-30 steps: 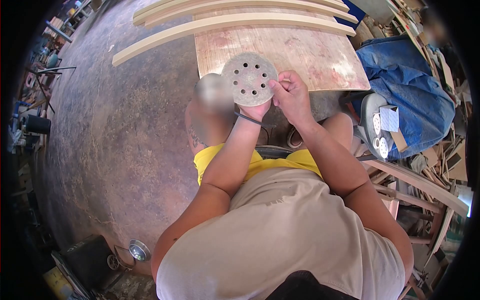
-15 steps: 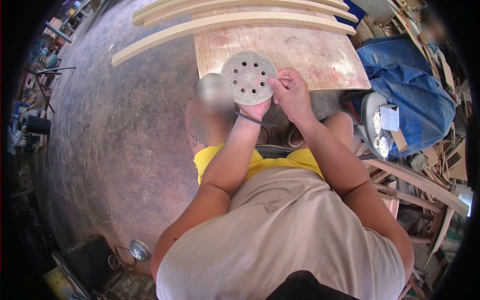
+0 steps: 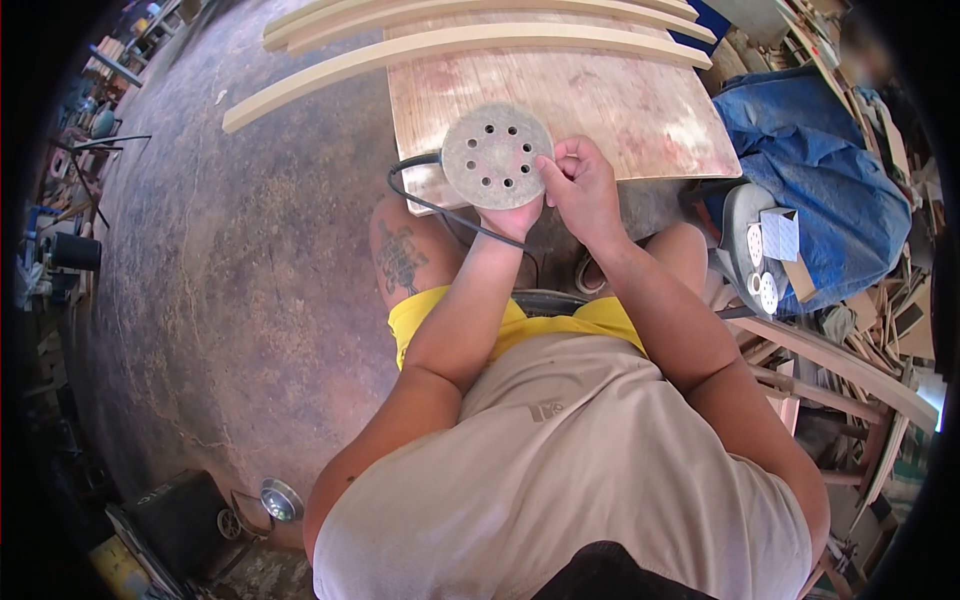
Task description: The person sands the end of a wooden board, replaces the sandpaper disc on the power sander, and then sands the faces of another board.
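Note:
A round, pale sanding disc (image 3: 497, 156) with a ring of several dark holes faces up toward me. It covers the orbital sander under it, whose body is mostly hidden. A black power cord (image 3: 392, 180) leaves on the left and loops across my wrist. My left hand (image 3: 512, 218) holds the sander from below, its fingers out of sight behind the disc. At the right rim, my right hand (image 3: 582, 190) is closed, with the thumb on the disc's edge and the other fingers curled.
Beyond my hands lies a plywood board (image 3: 640, 110), with long wooden strips (image 3: 480, 38) across its far side. To the right are a blue tarp (image 3: 830, 190), a small box (image 3: 779, 235) and spare perforated discs (image 3: 768, 292). Wood scraps pile up farther right. Concrete floor (image 3: 230, 270) spreads left.
Both hands and the disc stay almost in place. The cord and the leg at left, blurred over before, now show clearly.

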A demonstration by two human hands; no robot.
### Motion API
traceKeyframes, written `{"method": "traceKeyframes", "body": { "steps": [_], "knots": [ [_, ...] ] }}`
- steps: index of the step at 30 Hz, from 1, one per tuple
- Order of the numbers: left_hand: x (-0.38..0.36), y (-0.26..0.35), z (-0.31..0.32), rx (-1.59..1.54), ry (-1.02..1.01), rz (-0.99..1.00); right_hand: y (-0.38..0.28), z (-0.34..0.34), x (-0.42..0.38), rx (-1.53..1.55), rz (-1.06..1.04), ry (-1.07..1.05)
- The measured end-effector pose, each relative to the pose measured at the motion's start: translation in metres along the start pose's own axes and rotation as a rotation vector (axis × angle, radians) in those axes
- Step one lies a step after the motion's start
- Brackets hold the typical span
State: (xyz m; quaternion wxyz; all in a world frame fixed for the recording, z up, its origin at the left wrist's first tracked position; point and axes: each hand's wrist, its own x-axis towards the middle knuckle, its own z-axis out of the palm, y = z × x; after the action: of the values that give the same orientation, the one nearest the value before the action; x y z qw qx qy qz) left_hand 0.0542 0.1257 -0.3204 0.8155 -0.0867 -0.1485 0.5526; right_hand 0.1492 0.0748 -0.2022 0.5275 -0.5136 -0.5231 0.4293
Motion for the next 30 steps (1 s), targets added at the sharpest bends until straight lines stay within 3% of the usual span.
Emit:
{"method": "traceKeyframes", "body": {
  "steps": [5,7,11,13,15,16,17,20,22,25,26,28,29,30],
  "knots": [
    [-0.001,-0.002,0.003,-0.028,0.033,0.001,0.005,-0.003,0.004,-0.173,-0.081,0.035],
    [0.000,-0.002,0.001,-0.038,0.037,0.033,-0.005,-0.005,0.003,-0.493,-0.052,0.023],
    [-0.001,-0.002,0.006,0.046,0.031,0.029,-0.013,-0.008,0.005,-0.657,-0.195,0.142],
    [-0.005,-0.002,0.011,0.043,-0.026,-0.016,-0.018,-0.011,0.006,-0.778,-0.673,0.111],
    [-0.003,-0.008,0.019,0.044,-0.101,-0.062,-0.017,-0.005,0.002,-0.830,-0.715,0.075],
    [-0.002,-0.013,0.027,0.259,-0.078,0.024,-0.015,0.000,0.003,-0.881,-0.763,0.030],
    [-0.003,-0.018,0.035,0.473,-0.053,0.114,0.000,0.005,0.003,-0.947,-0.647,-0.081],
    [-0.011,-0.024,0.050,0.642,0.064,0.158,0.014,-0.001,0.007,-0.907,-0.547,-0.164],
    [-0.002,-0.020,0.051,0.500,0.047,0.088,0.010,-0.015,0.016,-0.905,-0.522,-0.174],
    [0.005,-0.008,0.054,0.514,0.189,0.085,0.004,-0.040,0.014,-0.511,-0.545,-0.039],
    [0.015,-0.002,0.058,0.646,0.212,0.156,-0.004,-0.051,0.019,-0.515,-0.557,-0.028],
    [0.023,0.001,0.070,0.909,0.271,0.300,-0.023,-0.067,0.018,-0.116,-0.424,0.183],
    [0.026,-0.004,0.081,1.040,0.225,0.411,-0.034,-0.075,0.021,-0.118,-0.430,0.194],
    [0.033,-0.003,0.083,1.042,0.216,0.397,-0.044,-0.085,0.026,-0.122,-0.463,0.230]
  ]
}}
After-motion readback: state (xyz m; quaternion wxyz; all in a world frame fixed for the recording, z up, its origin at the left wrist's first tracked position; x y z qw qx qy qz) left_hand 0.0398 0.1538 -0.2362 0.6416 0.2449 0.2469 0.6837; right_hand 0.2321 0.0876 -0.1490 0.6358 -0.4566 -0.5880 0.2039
